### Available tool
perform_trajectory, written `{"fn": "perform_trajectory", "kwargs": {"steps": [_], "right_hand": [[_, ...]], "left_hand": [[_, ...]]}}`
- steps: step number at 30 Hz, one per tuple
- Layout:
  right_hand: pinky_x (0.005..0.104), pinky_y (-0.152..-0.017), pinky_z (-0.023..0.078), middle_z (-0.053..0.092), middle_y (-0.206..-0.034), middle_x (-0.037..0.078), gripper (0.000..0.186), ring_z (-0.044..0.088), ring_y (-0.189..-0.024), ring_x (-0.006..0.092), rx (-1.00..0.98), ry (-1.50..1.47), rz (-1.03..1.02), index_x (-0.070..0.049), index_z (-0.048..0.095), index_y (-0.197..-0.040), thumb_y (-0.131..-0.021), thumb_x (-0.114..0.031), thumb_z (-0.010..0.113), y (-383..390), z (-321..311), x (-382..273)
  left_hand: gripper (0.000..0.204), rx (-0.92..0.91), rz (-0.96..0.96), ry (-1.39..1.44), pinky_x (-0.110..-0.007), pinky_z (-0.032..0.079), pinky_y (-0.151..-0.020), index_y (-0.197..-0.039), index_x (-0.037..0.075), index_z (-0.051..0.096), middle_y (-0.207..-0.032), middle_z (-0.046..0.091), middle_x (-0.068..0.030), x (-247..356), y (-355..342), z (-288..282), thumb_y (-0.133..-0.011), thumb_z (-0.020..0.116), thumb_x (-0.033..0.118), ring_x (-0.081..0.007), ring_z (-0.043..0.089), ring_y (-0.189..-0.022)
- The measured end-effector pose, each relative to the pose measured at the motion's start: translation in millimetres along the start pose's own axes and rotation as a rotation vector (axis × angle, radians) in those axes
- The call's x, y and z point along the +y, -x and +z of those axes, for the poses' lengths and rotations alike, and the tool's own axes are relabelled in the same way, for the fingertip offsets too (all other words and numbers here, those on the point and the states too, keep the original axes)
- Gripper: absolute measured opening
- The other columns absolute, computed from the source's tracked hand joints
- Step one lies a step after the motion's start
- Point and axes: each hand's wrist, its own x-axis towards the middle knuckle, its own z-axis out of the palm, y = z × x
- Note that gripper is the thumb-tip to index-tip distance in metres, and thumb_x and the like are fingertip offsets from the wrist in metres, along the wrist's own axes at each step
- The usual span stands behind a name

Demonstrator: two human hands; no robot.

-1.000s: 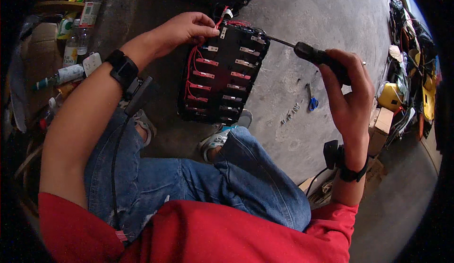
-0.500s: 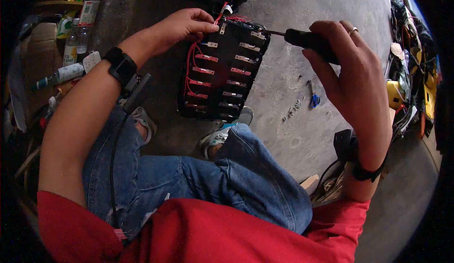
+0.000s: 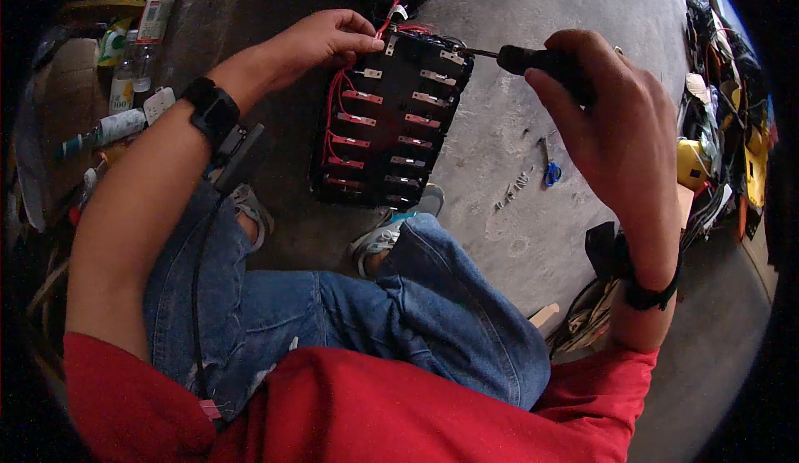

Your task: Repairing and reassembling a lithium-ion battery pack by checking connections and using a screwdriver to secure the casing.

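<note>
— Where's the panel sitting?

— The black fuse block (image 3: pixel 387 121) is propped against the person's knee over the concrete floor (image 3: pixel 516 213), its long axis running from the shoe (image 3: pixel 391 230) at the near end up and away to the far end, leaning a little to the right.

— And the hands?

— The left hand (image 3: pixel 320 40) is at the top left corner, fingers curled closed around the edge of the block where the red wires (image 3: pixel 337 101) come in. The right hand (image 3: pixel 607 121) is wrapped tight around the black handle of a screwdriver (image 3: pixel 533 59).

— Which way does the tool point?

— Its shaft lies nearly level, pointing left from the right hand's grip, so it runs across the block's long axis. The tip meets the top right corner of the block; whether it's seated in a screw, I can't tell from here.

— So which hand is closer to that corner?

— The left one is right on the block and just beside it. The right stays off to the side, a handle and shaft away.

— Any room to work?

— To the right of the block the floor is open, apart from a few loose screws (image 3: pixel 512 188) and a small blue-handled tool (image 3: pixel 549 167). Further right there's a heap of yellow and black gear (image 3: pixel 716 155) along the edge. On the left, bottles (image 3: pixel 125 80) crowd close behind the left forearm.
</note>
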Motion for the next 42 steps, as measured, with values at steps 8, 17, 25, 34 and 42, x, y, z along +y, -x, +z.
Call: {"fn": "perform_trajectory", "kwargs": {"steps": [8, 17, 25, 34, 42], "right_hand": [[0.0314, -0.068, 0.053, 0.069, -0.093, 0.013, 0.03, 0.07, -0.079, 0.0225, -0.048, -0.094, 0.067, -0.006, 0.061, -0.112, -0.085, -0.011, 0.072, 6.7, -16.4, -0.8], [0.0292, -0.074, 0.054, 0.067, -0.095, 0.012, 0.033, 0.069, -0.086, 0.0213, 0.03, -0.319, -0.042, -0.004, 0.061, -0.112, -0.081, -0.005, 0.074, -0.1, -0.6, -39.1], [0.0306, -0.071, 0.053, 0.065, -0.091, 0.013, 0.031, 0.068, -0.08, 0.024, -0.014, -0.264, -0.067, -0.003, 0.061, -0.109, -0.08, -0.005, 0.073, -8.8, 6.1, -47.0], [0.0319, -0.07, 0.053, 0.064, -0.091, 0.013, 0.028, 0.068, -0.08, 0.0259, -0.033, -0.252, -0.09, -0.003, 0.061, -0.108, -0.081, -0.004, 0.072, -11.9, 7.9, -48.1], [0.0339, -0.069, 0.053, 0.061, -0.098, 0.012, 0.028, 0.067, -0.081, 0.0272, -0.082, -0.145, -0.199, -0.004, 0.062, -0.108, -0.081, -0.001, 0.07, -18.4, -0.4, -51.8]], "left_hand": [[0.038, -0.062, 0.04, -0.044, -0.027, 0.044, -0.08, -0.112, 0.008, 0.059, -0.098, 0.061, -0.0007, 3.1, 2.8, -4.4, -0.084, 0.072, 0.029, -0.0109, 0.055, -0.09], [0.039, -0.111, 0.074, -0.114, -0.028, 0.046, -0.084, -0.114, 0.004, 0.055, -0.101, 0.061, -0.0041, -1.6, 4.5, -11.9, -0.082, 0.073, 0.018, -0.0137, 0.057, -0.095], [0.041, -0.111, 0.117, -0.085, -0.028, 0.046, -0.081, -0.112, 0.003, 0.057, -0.097, 0.062, -0.006, -9.7, -0.3, -12.8, -0.079, 0.075, 0.019, -0.0149, 0.058, -0.091], [0.036, -0.103, 0.088, -0.1, -0.027, 0.046, -0.081, -0.11, 0.004, 0.058, -0.096, 0.061, -0.0031, -9.6, 1.9, -12.8, -0.081, 0.074, 0.018, -0.0124, 0.057, -0.09], [0.037, -0.099, 0.076, -0.08, -0.028, 0.046, -0.082, -0.111, 0.003, 0.058, -0.098, 0.062, -0.0048, -8.4, 3.3, -12.1, -0.081, 0.073, 0.019, -0.0137, 0.058, -0.092]]}}
